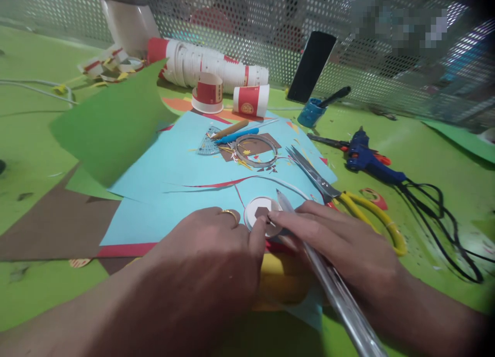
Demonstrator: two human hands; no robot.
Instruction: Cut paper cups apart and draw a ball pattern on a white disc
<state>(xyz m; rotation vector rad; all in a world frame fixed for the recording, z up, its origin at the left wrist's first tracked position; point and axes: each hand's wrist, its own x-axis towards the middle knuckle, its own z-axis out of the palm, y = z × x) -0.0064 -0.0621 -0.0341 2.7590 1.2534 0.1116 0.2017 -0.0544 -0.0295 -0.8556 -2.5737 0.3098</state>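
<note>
My left hand (209,259), with a gold ring on one finger, rests on the light blue paper sheet (174,166) and its thumb presses the edge of a small white paper disc (260,211) that has a brown scrap at its centre. My right hand (340,243) touches the same disc with a fingertip from the right. A long shiny silver rod (336,290) lies under my right hand, its tip near the disc. Something yellow (282,279) sits below both hands, mostly hidden.
Yellow-handled scissors (348,199) lie right of the disc. A blue glue gun (367,158) with a black cable is further right. Red-and-white paper cups (216,73), a blue pot (311,112), a phone (311,65), a ring and protractor (255,149), green (112,125) and brown (58,223) sheets lie around.
</note>
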